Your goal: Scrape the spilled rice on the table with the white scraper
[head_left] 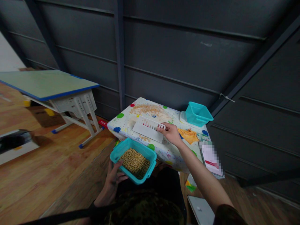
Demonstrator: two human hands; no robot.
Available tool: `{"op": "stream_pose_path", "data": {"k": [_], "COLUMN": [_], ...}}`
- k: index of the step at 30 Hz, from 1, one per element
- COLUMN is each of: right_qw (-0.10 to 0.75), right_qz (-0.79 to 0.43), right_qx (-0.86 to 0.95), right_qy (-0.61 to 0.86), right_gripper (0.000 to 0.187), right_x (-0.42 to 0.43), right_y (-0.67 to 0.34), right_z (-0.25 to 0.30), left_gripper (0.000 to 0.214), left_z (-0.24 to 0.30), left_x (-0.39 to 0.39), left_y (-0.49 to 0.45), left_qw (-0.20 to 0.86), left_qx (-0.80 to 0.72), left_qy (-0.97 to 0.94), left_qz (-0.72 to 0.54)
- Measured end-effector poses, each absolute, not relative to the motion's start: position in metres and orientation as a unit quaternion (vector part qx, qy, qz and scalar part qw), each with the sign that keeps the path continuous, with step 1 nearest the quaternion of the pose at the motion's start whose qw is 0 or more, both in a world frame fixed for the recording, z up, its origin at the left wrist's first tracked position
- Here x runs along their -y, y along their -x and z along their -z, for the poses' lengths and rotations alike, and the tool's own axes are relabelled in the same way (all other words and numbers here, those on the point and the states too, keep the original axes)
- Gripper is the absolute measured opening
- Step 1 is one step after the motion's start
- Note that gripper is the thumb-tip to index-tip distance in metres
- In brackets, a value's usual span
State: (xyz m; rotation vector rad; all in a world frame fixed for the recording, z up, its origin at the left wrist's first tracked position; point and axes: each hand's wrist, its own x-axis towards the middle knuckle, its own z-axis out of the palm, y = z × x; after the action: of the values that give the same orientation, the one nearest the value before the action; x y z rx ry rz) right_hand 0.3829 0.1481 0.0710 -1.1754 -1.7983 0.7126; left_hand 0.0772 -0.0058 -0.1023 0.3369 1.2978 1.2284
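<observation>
A teal plastic basket (pixel 151 155) full of dried soybeans (pixel 134 161) is held by my left hand (pixel 114 175) just off the table's front edge. My left thumb hooks over its rim, and the other fingers are partly hidden beneath. Over the table, my right hand (pixel 170 132) pinches the right end of a flat white board (pixel 150 128) with a row of slots. More soybeans lie scattered on the tablecloth (pixel 125 120) behind the board, and a few sit in front of it.
Another teal basket (pixel 198 115) stands at the table's back right, near an orange cloth (pixel 188 135). A clipboard (pixel 211 159), partly pixelated, lies at the right edge. A dark panelled wall (pixel 164 62) rises behind. Left is a green-topped desk (pixel 47 82); a laptop-like grey slab (pixel 201 211) lies low at right.
</observation>
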Motion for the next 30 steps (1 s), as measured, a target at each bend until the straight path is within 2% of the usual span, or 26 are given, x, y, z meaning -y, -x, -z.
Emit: {"op": "stream_pose_path", "data": {"k": [10, 19, 30], "right_qw": [0.413, 0.409, 0.404], "right_qz": [-0.329, -0.374, -0.382], "right_qx": [0.709, 0.685, 0.681], "right_qy": [0.467, 0.473, 0.477], "right_gripper": [0.059, 0.07, 0.069], "right_x": [-0.154, -0.15, -0.143], "right_y": [-0.388, -0.383, -0.379], "right_z": [-0.069, -0.07, -0.074], "left_gripper": [0.055, 0.063, 0.068], "left_z": [0.095, 0.105, 0.108], "left_x": [0.007, 0.004, 0.004], "left_y": [-0.078, -0.075, -0.073], "left_qw": [0.611, 0.618, 0.624], "left_qx": [-0.574, -0.568, -0.561], "left_qy": [-0.146, -0.155, -0.151], "left_qz": [-0.525, -0.52, -0.523]}}
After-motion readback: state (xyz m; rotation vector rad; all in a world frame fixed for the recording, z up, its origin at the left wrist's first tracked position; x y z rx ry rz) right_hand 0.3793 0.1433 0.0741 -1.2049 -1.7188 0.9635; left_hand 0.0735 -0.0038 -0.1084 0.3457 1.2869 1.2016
